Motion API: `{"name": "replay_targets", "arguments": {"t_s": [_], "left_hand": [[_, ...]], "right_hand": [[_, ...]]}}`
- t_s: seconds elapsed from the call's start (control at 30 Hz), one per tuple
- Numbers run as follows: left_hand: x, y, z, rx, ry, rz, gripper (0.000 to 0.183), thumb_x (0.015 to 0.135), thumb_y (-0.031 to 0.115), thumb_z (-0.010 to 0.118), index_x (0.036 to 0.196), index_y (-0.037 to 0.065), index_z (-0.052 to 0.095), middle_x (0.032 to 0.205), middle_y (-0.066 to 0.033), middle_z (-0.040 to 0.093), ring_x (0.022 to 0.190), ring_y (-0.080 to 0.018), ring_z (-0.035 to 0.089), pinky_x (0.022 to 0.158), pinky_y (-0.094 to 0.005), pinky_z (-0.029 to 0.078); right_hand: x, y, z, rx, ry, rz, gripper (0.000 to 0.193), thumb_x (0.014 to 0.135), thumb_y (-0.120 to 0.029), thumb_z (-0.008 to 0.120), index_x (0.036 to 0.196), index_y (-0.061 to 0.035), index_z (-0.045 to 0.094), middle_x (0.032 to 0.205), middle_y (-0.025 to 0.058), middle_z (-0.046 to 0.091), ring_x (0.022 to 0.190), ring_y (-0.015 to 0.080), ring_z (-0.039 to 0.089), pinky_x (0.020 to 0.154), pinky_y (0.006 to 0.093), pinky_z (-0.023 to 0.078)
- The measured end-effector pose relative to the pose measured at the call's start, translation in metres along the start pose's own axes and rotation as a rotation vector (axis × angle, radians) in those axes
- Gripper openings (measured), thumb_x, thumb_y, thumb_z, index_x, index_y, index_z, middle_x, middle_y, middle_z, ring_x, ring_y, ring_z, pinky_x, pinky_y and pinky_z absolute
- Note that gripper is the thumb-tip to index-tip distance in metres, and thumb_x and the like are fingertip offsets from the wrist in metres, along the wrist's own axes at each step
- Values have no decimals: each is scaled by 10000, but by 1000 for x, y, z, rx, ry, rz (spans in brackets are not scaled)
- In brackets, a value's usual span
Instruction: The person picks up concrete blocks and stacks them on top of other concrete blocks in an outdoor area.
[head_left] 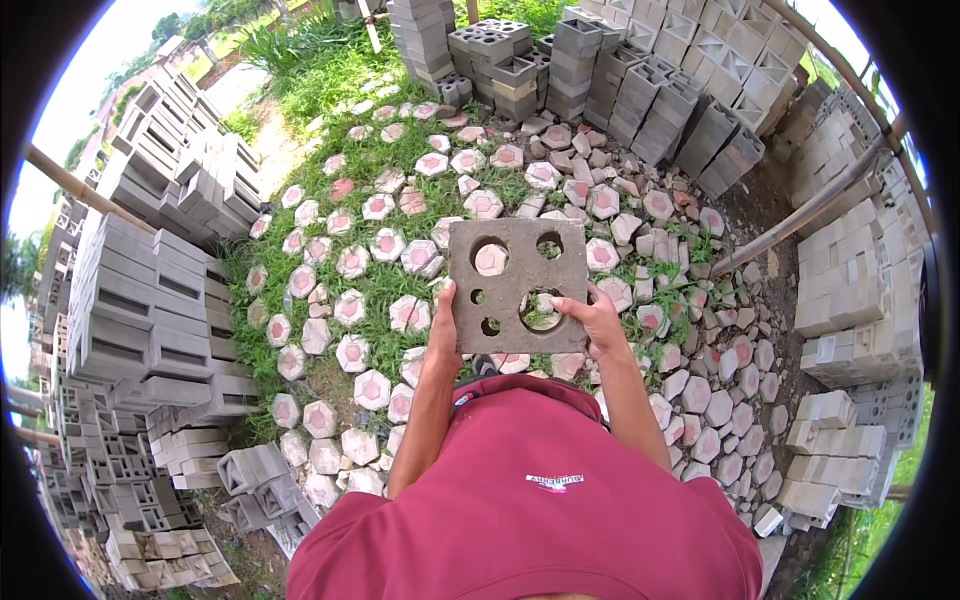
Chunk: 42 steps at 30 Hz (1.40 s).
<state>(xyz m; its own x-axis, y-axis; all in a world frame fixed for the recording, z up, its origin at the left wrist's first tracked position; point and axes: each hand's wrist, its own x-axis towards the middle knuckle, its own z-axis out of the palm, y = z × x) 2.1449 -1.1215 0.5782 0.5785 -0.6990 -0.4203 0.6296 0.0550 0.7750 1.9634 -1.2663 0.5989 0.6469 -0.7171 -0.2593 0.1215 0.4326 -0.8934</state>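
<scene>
A square grey concrete block (514, 275) with several round holes of different sizes is held up in front of me, its broad face toward me. Ground and paving show through the holes. My left hand (445, 318) grips its left edge near the lower corner, thumb along the side. On the lower right, my right hand (598, 322) clasps the other edge, and its thumb reaches over the face to the rim of the large lower hole. The fingers behind the block are hidden.
Hexagonal pavers (372, 390) with reddish centres lie spaced in grass below me. Stacked hollow blocks (150, 310) stand at left, more block stacks (630, 90) at the back, and pale blocks (850, 280) at right. A wooden pole (800, 215) slants at right, near broken rubble (680, 245).
</scene>
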Motion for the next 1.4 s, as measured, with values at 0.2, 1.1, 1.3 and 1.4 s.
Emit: {"name": "replay_targets", "arguments": {"t_s": [0.2, 1.1, 1.3, 1.4], "left_hand": [[102, 55, -16, 31, 3, -51, 669, 894, 583, 500, 1312, 61, 509, 1216, -103, 607, 1081, -232, 600, 937, -382, 479], [514, 242, -1, -137, 171, 24, 607, 940, 526, 457, 1312, 49, 496, 1216, -120, 606, 1065, -249, 613, 917, -387, 501], [648, 305, -17, -95, 100, -18, 651, 926, 537, 497, 1320, 18, 492, 1216, -129, 608, 1063, -243, 616, 911, -369, 503], [690, 343, -17, -37, 70, -103, 656, 929, 538, 489, 1336, 23, 485, 1246, -141, 595, 1105, -242, 598, 946, -369, 479]], "right_hand": [[108, -14, 38, 18, -7, 113, 563, 723, -24, 763, 1220, 52, 511, 1075, 123, 637, 934, 203, 639, 840, 328, 527], [605, -90, 154, -228, -233, 270, 429, 744, -120, 741, 1134, 6, 615, 987, 79, 664, 864, 171, 630, 783, 333, 519], [720, -99, 188, -354, -125, 209, 379, 704, -52, 669, 1070, 25, 611, 920, 68, 650, 788, 146, 613, 734, 302, 500], [759, -103, 201, -394, -126, 268, 345, 712, -52, 639, 1048, 22, 631, 884, 53, 648, 746, 131, 604, 682, 281, 491]]}}
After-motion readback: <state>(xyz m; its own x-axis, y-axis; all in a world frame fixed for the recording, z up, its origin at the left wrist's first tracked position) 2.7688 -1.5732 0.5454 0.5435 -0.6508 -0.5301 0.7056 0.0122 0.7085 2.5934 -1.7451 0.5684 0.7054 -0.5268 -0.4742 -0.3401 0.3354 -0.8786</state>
